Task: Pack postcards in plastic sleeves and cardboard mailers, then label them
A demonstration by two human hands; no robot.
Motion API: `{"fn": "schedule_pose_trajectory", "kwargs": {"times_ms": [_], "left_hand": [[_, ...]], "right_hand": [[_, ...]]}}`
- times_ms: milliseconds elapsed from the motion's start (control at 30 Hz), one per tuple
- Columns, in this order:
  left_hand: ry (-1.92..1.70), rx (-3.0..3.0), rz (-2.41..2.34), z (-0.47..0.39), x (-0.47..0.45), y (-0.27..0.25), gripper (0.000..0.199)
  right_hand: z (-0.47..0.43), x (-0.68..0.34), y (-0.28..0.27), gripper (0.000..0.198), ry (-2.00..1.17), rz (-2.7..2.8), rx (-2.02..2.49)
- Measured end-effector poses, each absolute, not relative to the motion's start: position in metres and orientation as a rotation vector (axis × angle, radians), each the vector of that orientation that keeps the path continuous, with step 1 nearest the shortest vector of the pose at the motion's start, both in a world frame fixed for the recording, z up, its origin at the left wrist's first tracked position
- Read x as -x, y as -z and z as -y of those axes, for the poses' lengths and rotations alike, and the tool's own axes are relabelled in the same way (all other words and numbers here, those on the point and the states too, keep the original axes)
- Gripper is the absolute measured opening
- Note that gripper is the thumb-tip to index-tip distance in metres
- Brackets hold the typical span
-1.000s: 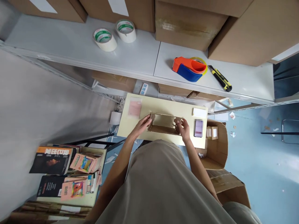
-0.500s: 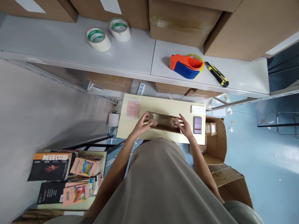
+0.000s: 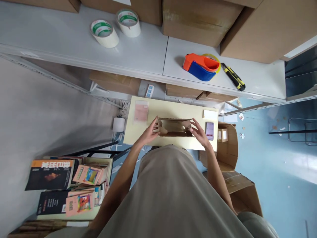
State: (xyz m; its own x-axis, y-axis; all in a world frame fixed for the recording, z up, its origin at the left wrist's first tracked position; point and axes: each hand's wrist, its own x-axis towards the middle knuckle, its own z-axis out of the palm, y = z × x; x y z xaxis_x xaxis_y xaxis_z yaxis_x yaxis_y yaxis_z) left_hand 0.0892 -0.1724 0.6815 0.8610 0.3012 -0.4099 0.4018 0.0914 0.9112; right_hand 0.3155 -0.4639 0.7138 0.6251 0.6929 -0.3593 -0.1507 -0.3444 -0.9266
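A small narrow cardboard box, its upper side uncovered, sits lengthwise on the pale yellow table just in front of my body. My left hand grips its left end, fingers on the outside. At the opposite end, my right hand holds the right wall, with the thumb near the inner edge. Short end flaps show inside the box at both ends. A phone with a lit screen lies right of my right hand, and a pink flat item lies on the table's left part.
A white small box lies above the phone. On the grey shelf ahead are two tape rolls, an orange-blue tape dispenser, a utility knife and large cartons. Books stand lower left; open cartons stand right.
My right hand has shifted slightly right along with the box's right end, and the flap there reaches less far inward. My left hand stays on the left end. The view has tilted slightly.
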Motion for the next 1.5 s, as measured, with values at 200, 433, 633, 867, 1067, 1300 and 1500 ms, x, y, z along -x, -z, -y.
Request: {"fn": "schedule_pose_trajectory", "kwargs": {"times_ms": [200,433,633,867,1067,1300,1500], "left_hand": [[0.106,-1.455,-0.533,0.170,-0.087,-0.707,0.108],[0.126,-1.488,-0.485,0.170,-0.096,-0.717,0.130],[-0.069,-1.680,-0.622,0.175,-0.105,-0.706,0.074],[0.012,-1.830,-0.561,0.175,-0.107,-0.707,0.056],[-0.017,-1.814,-0.651,0.177,-0.112,-0.699,0.060],[-0.051,-1.828,-0.673,0.172,-0.127,-0.686,0.064],[-0.055,-1.804,-0.684,0.160,-0.135,-0.678,0.065]], "right_hand": [[0.469,-0.310,-0.725,0.133,-1.062,0.517,1.649],[0.463,-0.309,-0.720,0.115,-0.939,0.460,1.753],[0.457,-0.306,-0.719,0.062,-0.843,0.463,1.890],[0.459,-0.312,-0.713,0.056,-0.808,0.504,1.850],[0.455,-0.323,-0.692,0.048,-0.685,0.508,1.815],[0.445,-0.335,-0.674,0.053,-0.639,0.418,1.795],[0.438,-0.337,-0.673,0.050,-0.630,0.392,1.805]]}}
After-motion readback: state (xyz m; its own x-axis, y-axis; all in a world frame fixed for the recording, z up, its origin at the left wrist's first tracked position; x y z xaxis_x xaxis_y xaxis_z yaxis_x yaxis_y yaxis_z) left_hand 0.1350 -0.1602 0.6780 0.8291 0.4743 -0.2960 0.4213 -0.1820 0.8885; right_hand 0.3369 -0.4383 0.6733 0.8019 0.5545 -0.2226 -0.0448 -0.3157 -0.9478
